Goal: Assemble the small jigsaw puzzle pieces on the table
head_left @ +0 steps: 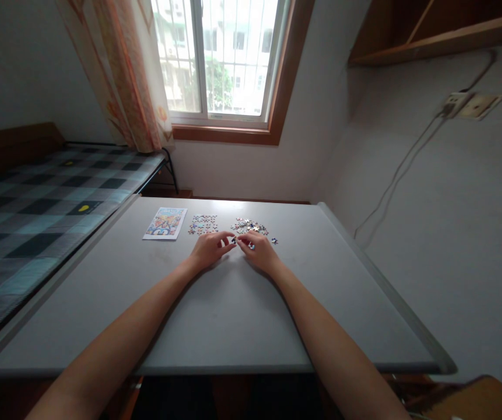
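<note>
My left hand [210, 249] and my right hand [260, 251] meet over the table, fingertips pinched on a small dark jigsaw puzzle piece [234, 240] between them. Another piece [252, 247] shows by my right palm, partly hidden by the fingers. Just beyond my right hand is a loose pile of jigsaw pieces [247, 225]. A group of pieces [204, 219], laid out in rows, lies beyond my left hand. One stray piece [274, 240] sits right of my right hand. Farther left lies a colourful printed picture sheet [165, 224].
The grey-white table [233, 326] has raised side edges. A bed with a checked mattress [58, 192] stands along its left. Behind are a window [220, 64] and a curtain [123, 76]. Cables [402, 166] hang from a wall socket [454, 105] on the right.
</note>
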{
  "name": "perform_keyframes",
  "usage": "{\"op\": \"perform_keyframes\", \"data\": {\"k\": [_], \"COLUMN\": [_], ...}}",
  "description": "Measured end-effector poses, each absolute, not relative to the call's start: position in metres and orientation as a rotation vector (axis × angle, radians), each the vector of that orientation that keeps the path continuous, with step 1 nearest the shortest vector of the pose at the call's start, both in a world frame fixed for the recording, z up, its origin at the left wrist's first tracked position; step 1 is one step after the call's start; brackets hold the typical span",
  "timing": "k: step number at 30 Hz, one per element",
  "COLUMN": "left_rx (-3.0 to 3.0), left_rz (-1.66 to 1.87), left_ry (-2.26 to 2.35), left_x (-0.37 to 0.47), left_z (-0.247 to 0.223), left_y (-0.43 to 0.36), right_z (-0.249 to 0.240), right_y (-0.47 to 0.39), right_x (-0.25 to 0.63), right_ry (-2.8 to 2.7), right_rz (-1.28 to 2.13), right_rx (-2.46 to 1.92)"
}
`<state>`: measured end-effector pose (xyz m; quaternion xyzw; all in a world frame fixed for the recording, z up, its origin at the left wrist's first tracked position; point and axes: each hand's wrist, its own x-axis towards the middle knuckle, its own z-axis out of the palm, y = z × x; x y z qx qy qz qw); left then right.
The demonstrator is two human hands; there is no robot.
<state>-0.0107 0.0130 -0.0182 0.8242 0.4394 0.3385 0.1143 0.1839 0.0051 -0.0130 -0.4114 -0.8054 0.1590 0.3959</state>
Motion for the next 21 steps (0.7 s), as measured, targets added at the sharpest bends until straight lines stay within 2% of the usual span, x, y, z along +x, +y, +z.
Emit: {"op": "perform_keyframes", "data": {"k": [21], "left_rx": [2.398], "left_rz": [1.025], "left_ry": [1.299], "left_x": [-0.0097], "left_z": [-0.0179], "left_y": [0.0107], "right_z": [-0.0081], "right_y": [0.0023], "right_x": [0.1822], "right_ry": [-2.061], "right_rz": [0.404], "right_rx": [-1.042]}}
